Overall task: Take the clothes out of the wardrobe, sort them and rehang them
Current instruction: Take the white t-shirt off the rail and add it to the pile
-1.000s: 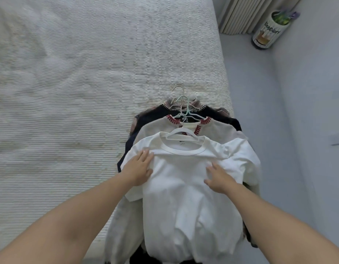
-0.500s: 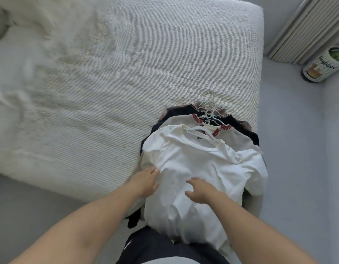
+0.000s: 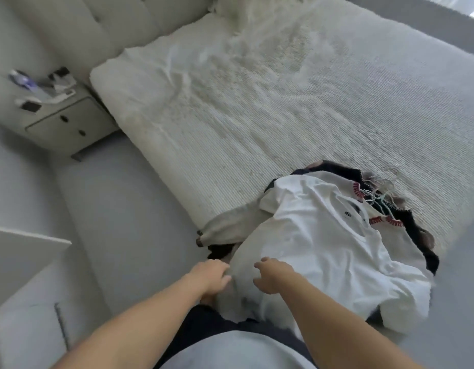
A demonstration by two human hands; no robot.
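Shirt (image 3: 323, 251) is looking soft and floppy; your left hand (image 3: 212, 278) is gripping its hem, right hand (image 3: 273, 275) hovering loose. Lift by hangers (image 3: 377, 198).

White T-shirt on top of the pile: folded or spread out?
Spread out. The white T-shirt lies flat, unfolded, on the clothes pile at the bed corner, its hem hanging over the edge.

Soft even daylight; motion blur throughout; wide-angle bending at edges
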